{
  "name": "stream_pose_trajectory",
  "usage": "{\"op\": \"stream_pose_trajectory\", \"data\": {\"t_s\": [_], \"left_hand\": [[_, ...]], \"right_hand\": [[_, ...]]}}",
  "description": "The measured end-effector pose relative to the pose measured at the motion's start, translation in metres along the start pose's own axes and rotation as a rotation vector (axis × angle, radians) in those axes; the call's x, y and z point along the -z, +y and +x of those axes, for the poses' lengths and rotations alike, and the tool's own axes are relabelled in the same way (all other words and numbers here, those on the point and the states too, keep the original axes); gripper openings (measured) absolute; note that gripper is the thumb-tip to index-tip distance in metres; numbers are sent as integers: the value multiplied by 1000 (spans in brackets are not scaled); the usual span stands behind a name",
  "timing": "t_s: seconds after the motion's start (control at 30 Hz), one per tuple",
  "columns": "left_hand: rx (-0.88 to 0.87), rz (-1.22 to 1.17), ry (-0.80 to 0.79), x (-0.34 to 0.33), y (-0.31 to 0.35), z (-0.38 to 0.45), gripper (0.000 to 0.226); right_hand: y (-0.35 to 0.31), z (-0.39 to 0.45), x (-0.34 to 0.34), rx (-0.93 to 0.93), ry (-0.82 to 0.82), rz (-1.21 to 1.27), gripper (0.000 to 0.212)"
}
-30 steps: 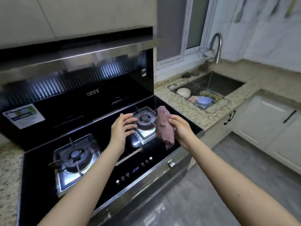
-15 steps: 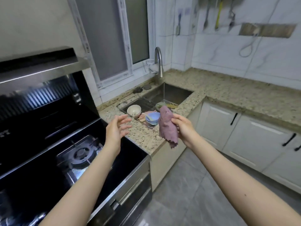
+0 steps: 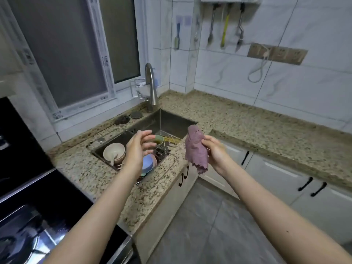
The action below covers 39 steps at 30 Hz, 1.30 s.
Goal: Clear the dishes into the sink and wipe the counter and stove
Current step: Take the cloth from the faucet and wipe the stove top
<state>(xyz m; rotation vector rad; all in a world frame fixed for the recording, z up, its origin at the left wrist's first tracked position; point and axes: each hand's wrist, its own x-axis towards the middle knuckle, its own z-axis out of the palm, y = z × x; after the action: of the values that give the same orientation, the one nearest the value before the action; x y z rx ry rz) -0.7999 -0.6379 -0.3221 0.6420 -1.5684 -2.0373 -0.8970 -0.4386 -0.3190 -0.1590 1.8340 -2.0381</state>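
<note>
Head view. The sink [image 3: 171, 121], set into the speckled granite table [image 3: 247, 126], serves as the landmark. The right hand [image 3: 215, 151] is raised in front of the sink's right corner, over the table edge; its fingers [image 3: 206, 142] are curled around a purple cloth [image 3: 196, 149], which is bunched in the grip and hangs down with a ragged lower edge, touching nothing else. The left hand [image 3: 138, 147] is raised over the middle of the sink, holding nothing, its fingers [image 3: 147, 135] loosely spread and slightly bent toward the cloth, apart from it.

Inside the sink, at its left end, a beige bowl [image 3: 114, 152] holds a spoon [image 3: 112, 160]. Just right of it, partly hidden by the left wrist, lies a blue bowl [image 3: 147, 164]. A green cup [image 3: 159, 140] stands farther back behind the left fingers, on a wire rack [image 3: 167, 147]. The faucet [image 3: 151, 86] rises behind the sink, below the window [image 3: 80, 50]. The black stove [image 3: 28, 216] lies left of the sink, past a strip of table. White cabinets [image 3: 285, 180] with black handles run under the table to the right of the sink. Utensils [image 3: 224, 25] hang on the tiled wall above and right of the sink.
</note>
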Motion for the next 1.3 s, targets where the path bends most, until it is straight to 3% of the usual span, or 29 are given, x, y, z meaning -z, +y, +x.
{"op": "stream_pose_trajectory", "data": {"t_s": [0.3,0.43,0.7,0.87,1.03,1.3], "left_hand": [[-23,-12,60,-45,22,158,37],[-66,26,92,-54,31,202,38],[-75,61,202,-69,22,275,37],[-110,65,343,-87,11,342,34],[-114,73,523,-122,8,405,33],[-187,126,749,-149,31,457,33]], "right_hand": [[-59,177,-15,68,-7,82,19],[-80,233,-29,86,-50,94,27],[-88,350,-43,21,-105,94,23],[-78,465,-55,-75,-207,124,31],[-79,570,-66,-106,-340,68,25],[-103,666,-101,-96,-497,-6,26]]}}
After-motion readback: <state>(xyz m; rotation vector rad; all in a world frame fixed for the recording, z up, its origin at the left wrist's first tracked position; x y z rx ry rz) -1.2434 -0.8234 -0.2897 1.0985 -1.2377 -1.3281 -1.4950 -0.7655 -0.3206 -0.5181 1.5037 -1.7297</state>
